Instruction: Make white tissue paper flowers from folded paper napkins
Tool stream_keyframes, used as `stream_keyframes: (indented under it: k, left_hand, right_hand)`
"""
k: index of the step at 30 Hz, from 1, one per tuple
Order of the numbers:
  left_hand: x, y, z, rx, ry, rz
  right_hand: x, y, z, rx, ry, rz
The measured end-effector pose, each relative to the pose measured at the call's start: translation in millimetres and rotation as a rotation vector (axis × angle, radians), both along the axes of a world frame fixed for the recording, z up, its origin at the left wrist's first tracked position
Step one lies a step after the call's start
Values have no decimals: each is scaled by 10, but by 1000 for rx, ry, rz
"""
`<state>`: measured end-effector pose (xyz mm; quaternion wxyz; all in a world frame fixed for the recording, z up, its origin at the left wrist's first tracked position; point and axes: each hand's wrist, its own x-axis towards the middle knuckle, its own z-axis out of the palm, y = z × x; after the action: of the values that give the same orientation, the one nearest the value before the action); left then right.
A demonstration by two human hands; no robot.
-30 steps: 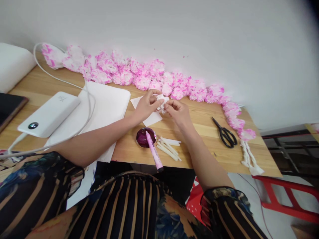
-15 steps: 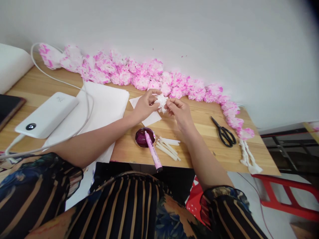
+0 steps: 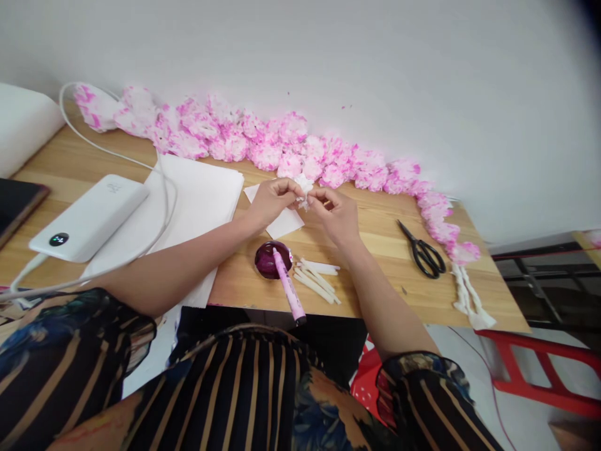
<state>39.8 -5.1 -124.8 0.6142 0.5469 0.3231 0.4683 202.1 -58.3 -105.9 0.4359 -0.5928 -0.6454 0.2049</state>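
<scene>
Both hands meet over the table around a small white tissue-paper flower (image 3: 304,183). The thumb and fingers of my left hand (image 3: 275,199) pinch its left side. From the right, my right hand (image 3: 337,213) pinches its lower edge between thumb and forefinger. Part of the flower is hidden behind the fingertips. White paper squares (image 3: 285,224) lie under and beside my left hand. Just behind the flower runs a long row of pink-and-white paper flowers (image 3: 265,156). Nearer me, a pink marker (image 3: 290,288) leans on a dark purple dish (image 3: 265,262).
Several white sticks (image 3: 318,283) lie beside the dish. Black scissors (image 3: 425,254) rest to the right. On the left are a stack of white paper (image 3: 195,188), a white power bank (image 3: 91,216) with its cable (image 3: 173,207), and a dark phone-like device (image 3: 19,207).
My fingertips have drawn closer together around the flower and now cover more of it. My right hand has shifted slightly left. The things on the table stay where they were.
</scene>
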Motion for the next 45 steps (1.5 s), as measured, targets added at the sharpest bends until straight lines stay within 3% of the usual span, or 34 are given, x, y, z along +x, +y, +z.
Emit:
stream_keyframes:
  k: [10, 45]
  left_hand:
    - [-24, -33, 68, -41, -10, 16]
    - [-11, -18, 38, -52, 2, -5]
  right_hand:
    - [39, 30, -28, 9, -48, -19]
    - [9, 3, 1, -1, 11, -49]
